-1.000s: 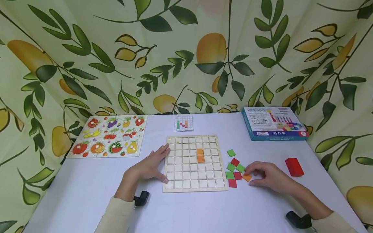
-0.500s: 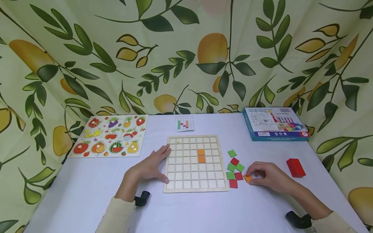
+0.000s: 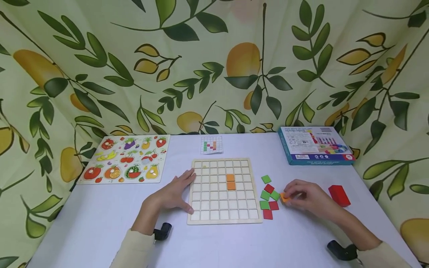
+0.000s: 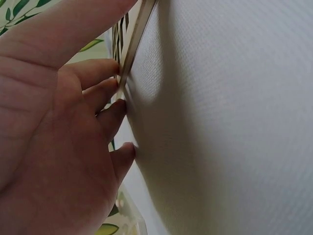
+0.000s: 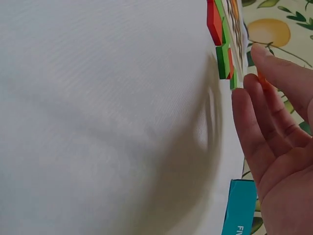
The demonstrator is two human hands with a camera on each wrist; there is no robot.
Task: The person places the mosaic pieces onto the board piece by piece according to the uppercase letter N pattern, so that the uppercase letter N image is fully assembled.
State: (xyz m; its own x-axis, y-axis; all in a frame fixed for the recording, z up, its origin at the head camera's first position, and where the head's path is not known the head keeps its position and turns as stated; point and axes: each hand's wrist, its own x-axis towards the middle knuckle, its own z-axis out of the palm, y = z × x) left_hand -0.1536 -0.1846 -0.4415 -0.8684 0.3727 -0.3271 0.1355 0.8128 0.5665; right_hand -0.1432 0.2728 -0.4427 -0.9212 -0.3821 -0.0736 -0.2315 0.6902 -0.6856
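Note:
An orange square tile [image 3: 285,197] is pinched between the thumb and fingertips of my right hand [image 3: 310,197], just above the table to the right of the loose tiles. My left hand [image 3: 171,193] rests with spread fingers against the left edge of the wooden grid board [image 3: 223,222]. Two orange tiles [image 3: 230,181] sit one above the other in cells right of the board's middle. Beside the board lie several loose green tiles [image 3: 266,179] and red tiles [image 3: 267,214]. In the right wrist view only a sliver of the pinched tile [image 5: 262,79] shows.
A small pattern card [image 3: 211,144] with coloured squares lies behind the board. The fruit puzzle board [image 3: 124,160] is at the back left, a blue box [image 3: 316,147] at the back right. A red block [image 3: 339,195] stands right of my right hand.
My right hand has lifted the orange tile slightly off the table, away from the loose tiles. The left hand keeps its place on the board's edge.

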